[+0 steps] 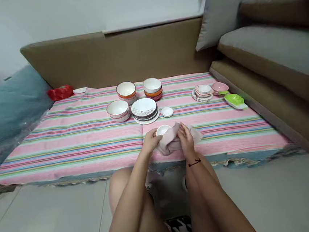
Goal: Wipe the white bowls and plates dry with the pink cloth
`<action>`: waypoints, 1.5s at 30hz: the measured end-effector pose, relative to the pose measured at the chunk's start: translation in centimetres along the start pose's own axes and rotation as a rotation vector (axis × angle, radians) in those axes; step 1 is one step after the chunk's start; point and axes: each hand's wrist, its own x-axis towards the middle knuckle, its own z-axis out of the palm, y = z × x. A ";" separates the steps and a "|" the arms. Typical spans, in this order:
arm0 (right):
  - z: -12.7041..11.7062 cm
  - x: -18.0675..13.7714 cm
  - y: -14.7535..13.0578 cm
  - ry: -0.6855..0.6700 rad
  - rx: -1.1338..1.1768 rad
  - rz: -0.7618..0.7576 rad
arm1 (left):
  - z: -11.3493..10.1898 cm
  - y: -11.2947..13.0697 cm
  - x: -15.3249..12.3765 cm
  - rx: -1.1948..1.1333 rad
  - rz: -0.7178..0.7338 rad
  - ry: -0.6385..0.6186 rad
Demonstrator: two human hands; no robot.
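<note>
My left hand [151, 140] grips a small white dish [163, 129] at its left rim, just above the front of the striped cloth [78, 145]. My right hand [186, 139] is closed on a pale pink rag [170, 140] that wraps the dish's right side and hangs beneath it. Both hands sit close together at the middle of the cloth's near edge. A black band circles my right wrist.
Behind the hands lie a stack of plates [144, 110], a tiny white saucer [167, 111] and three bowl stacks [126, 91]. To the right are small pink-and-white dishes [203, 92] and a green dish [235, 101]. A red bag [60, 92] lies far left; sofa cushions rise at right.
</note>
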 end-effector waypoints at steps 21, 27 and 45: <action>1.5 -4.1 -4.5 -0.158 -0.145 0.120 | 0.9 0.3 -1.2 0.100 0.258 -0.054; -0.5 -4.7 -5.3 -0.172 -0.278 0.058 | 0.8 0.9 -3.6 0.232 0.278 -0.157; -2.9 -12.2 -18.3 -0.161 -0.345 0.044 | 6.3 9.1 -15.8 0.404 0.346 0.106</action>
